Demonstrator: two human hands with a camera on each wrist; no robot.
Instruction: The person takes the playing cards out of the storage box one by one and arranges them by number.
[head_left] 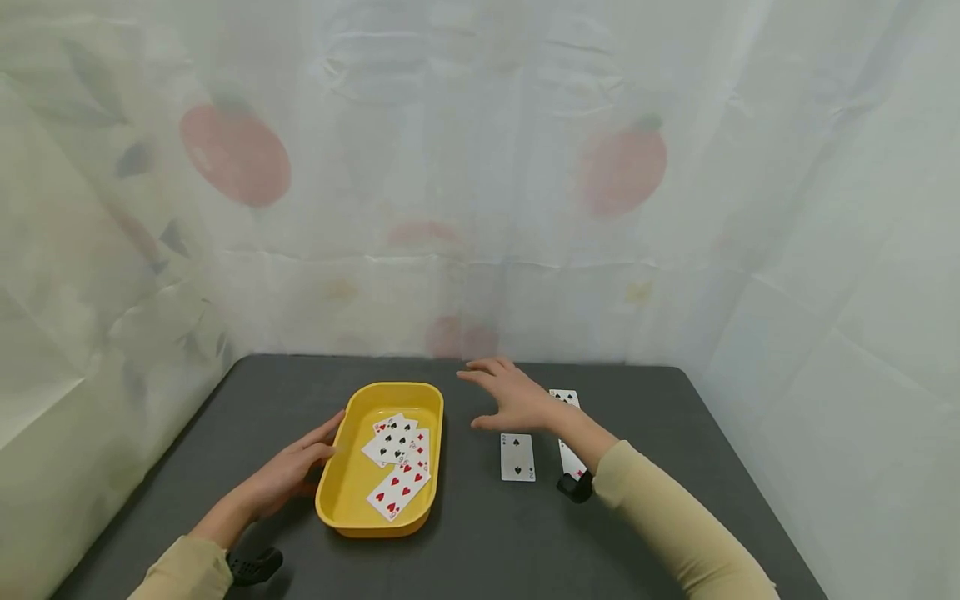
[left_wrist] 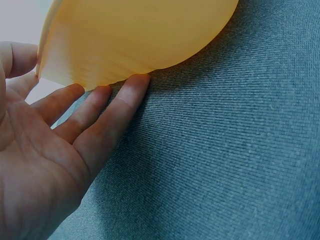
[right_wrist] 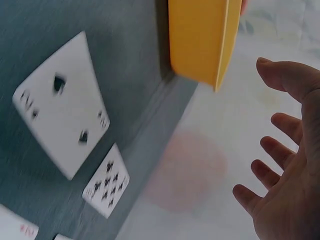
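Yellow tray (head_left: 352,492) sits left of centre on the grey table (head_left: 480,542), long axis running near to far, left hand (head_left: 288,475) flat against its left wall, fingers straight. Two of spades (head_left: 517,457) lies just nearside of the right hand (head_left: 513,398), which hovers open-fingered, holding nothing.

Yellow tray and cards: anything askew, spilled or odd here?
Nothing stands out. The yellow tray sits flat on the table, its cards loosely overlapped inside. The two of spades lies flat outside it. Nothing looks spilled or damaged.
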